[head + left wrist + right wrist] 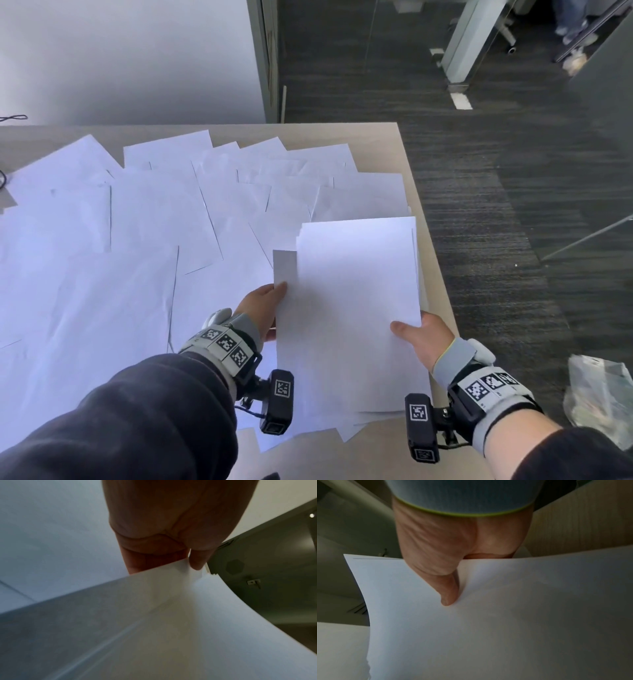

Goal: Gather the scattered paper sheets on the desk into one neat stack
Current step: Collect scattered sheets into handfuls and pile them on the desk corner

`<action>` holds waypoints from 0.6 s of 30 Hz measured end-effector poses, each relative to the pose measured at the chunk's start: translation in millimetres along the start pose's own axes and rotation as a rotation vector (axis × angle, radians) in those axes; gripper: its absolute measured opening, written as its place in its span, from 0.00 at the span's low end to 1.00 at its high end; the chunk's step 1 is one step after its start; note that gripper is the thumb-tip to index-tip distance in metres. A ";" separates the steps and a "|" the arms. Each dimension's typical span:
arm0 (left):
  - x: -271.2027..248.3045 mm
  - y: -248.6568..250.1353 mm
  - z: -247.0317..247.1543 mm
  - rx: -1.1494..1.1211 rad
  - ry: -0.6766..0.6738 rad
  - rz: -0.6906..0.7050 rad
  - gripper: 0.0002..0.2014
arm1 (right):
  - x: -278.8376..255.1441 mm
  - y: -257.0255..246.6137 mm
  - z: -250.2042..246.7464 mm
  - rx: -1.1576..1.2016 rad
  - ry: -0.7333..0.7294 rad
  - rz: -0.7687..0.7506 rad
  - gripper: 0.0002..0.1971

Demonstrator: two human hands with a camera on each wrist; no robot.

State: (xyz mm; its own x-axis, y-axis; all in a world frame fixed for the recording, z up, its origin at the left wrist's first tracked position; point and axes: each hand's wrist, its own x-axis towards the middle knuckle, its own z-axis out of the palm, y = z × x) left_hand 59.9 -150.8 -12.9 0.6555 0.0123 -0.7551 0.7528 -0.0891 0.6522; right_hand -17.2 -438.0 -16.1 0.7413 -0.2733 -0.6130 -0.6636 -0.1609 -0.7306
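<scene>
A stack of white paper sheets (352, 308) is held up over the right end of the desk (394, 150). My left hand (265, 308) pinches its left edge, thumb on top, with one sheet sticking out leftward. My right hand (418, 337) grips the near right corner, thumb pressed on the top sheet (488, 615). In the left wrist view the thumb (197, 559) lies on the paper edge (154, 588). Several loose white sheets (137, 222) lie scattered and overlapping across the desk.
The desk's right edge (435, 246) runs just beside the stack, with dark carpet (496, 205) beyond. A crumpled plastic bag (603, 401) lies on the floor at the lower right. A black cable (13, 118) shows at the far left by the wall.
</scene>
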 end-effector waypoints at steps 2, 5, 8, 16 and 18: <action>-1.3 0.1 3.5 0.002 -0.057 0.017 0.10 | -3.7 -4.9 8.1 -0.015 -0.057 -0.022 0.05; -0.8 -1.2 5.8 0.013 -0.092 0.049 0.11 | -7.6 -9.6 20.4 -0.055 -0.096 -0.059 0.06; -5.6 7.4 7.0 0.015 -0.073 0.122 0.16 | -6.2 -10.0 23.9 -0.164 -0.050 -0.111 0.08; -32.9 64.6 1.0 -0.190 -0.191 0.451 0.15 | -2.1 -51.7 21.5 0.359 -0.005 -0.207 0.23; -40.2 81.2 -5.2 -0.227 -0.218 0.528 0.13 | -3.0 -66.2 21.9 0.383 -0.069 -0.263 0.21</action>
State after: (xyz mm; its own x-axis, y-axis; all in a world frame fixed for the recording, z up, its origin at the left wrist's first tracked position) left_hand 95.0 -153.3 70.7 0.9343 -0.1813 -0.3069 0.3391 0.1871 0.9220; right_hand 26.7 -405.7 27.5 0.8928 -0.2044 -0.4014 -0.3770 0.1486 -0.9142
